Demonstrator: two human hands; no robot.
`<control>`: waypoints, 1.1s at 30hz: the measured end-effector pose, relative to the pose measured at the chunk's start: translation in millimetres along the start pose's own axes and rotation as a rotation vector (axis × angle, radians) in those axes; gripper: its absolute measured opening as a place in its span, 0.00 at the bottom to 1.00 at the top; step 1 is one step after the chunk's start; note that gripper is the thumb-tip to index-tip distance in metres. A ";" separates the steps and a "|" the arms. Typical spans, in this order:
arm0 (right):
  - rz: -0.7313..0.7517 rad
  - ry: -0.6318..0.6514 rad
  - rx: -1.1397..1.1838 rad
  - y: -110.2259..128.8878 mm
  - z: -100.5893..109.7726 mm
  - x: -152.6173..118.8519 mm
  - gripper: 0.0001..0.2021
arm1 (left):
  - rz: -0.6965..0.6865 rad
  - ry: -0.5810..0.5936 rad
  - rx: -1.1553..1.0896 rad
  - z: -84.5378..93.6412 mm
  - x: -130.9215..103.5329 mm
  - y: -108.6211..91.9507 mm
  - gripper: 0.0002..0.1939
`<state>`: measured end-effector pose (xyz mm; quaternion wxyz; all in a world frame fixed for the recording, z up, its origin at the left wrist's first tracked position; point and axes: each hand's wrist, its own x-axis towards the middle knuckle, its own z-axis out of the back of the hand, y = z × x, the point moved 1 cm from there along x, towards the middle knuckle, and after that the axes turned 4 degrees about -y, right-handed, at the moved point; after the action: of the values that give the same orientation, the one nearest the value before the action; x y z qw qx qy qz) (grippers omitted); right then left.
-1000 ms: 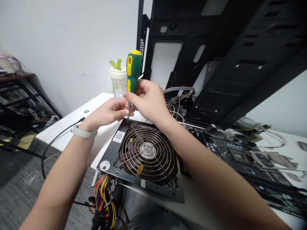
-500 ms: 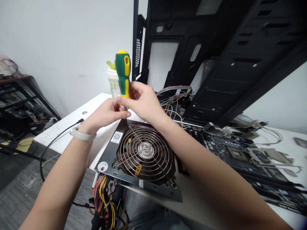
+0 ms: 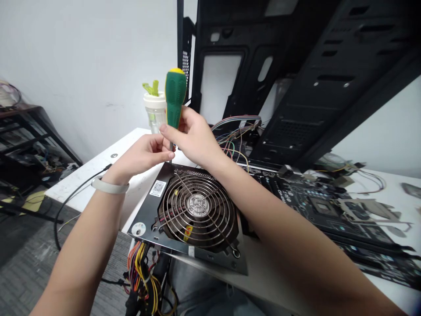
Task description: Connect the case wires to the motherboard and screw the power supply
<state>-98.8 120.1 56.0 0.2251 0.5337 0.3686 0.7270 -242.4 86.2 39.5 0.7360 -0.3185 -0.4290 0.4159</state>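
A green and yellow screwdriver [image 3: 175, 94] stands nearly upright over the far left corner of a computer power supply [image 3: 144, 210]. My right hand [image 3: 197, 134] is closed around the lower part of its handle. The fingers of my left hand [image 3: 148, 153] pinch the shaft below, close above the metal cover. Where the tip meets the corner is too small to make out. The power supply lies with its fan grille [image 3: 198, 205] facing up. A bundle of coloured cables [image 3: 143, 267] hangs from its near side.
A black computer case [image 3: 296, 87] stands open behind. To the right lies a motherboard [image 3: 315, 210] with loose metal parts. A lidded clear cup [image 3: 155, 109] is behind the screwdriver. A black cable [image 3: 75, 193] runs over the table's left edge. Thin wires [image 3: 235, 136] lie behind my right hand.
The screwdriver handle has turned, its yellow patches now facing away, and it leans slightly to the right. My right hand has turned with it; my left hand stays at the shaft.
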 end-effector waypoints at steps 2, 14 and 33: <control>-0.007 -0.001 0.000 0.4 0.3 0.0 0.12 | -0.003 -0.016 0.003 -0.9 0.2 0.8 0.19; -0.015 0.073 -0.039 7.7 1.4 -1.0 0.08 | -0.016 -0.080 -0.013 0.2 -0.3 -1.9 0.16; -0.097 0.066 0.087 5.8 0.7 1.5 0.03 | 0.024 0.021 -0.054 2.4 -1.9 -0.1 0.13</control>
<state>-98.3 117.8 61.6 0.2244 0.5004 0.4325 0.7156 -245.0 84.8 40.0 0.7267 -0.3477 -0.4283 0.4094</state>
